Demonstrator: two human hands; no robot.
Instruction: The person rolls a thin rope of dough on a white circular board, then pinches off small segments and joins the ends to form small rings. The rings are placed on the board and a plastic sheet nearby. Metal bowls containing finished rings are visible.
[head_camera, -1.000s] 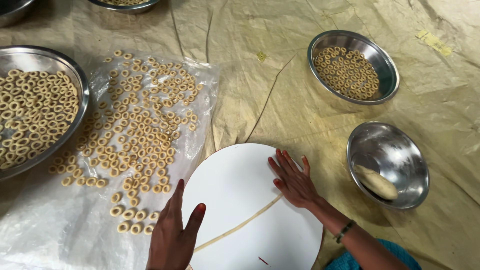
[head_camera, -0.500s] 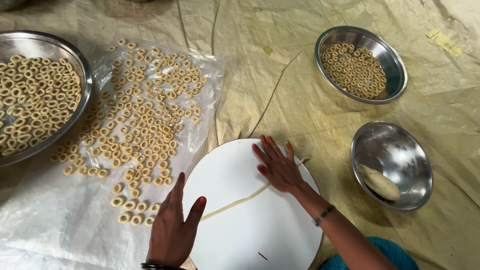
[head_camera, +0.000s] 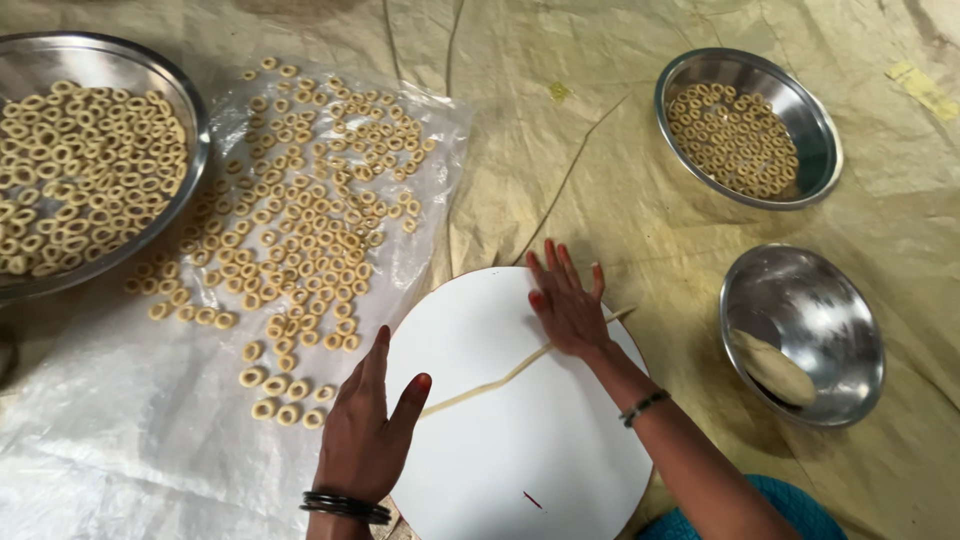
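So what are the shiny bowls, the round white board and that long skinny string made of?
The bowls, like the one holding a dough lump, look like polished steel: silvery and mirror-bright. The round white board is smooth and matte, maybe plastic or coated wood; hard to tell. The string under the left hand and right hand looks like soft, pale dough.

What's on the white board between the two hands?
In the head view, a thin rope of dough stretches across the round white board from the left hand to the right hand.

dough rope on round board, rings left, bowls right
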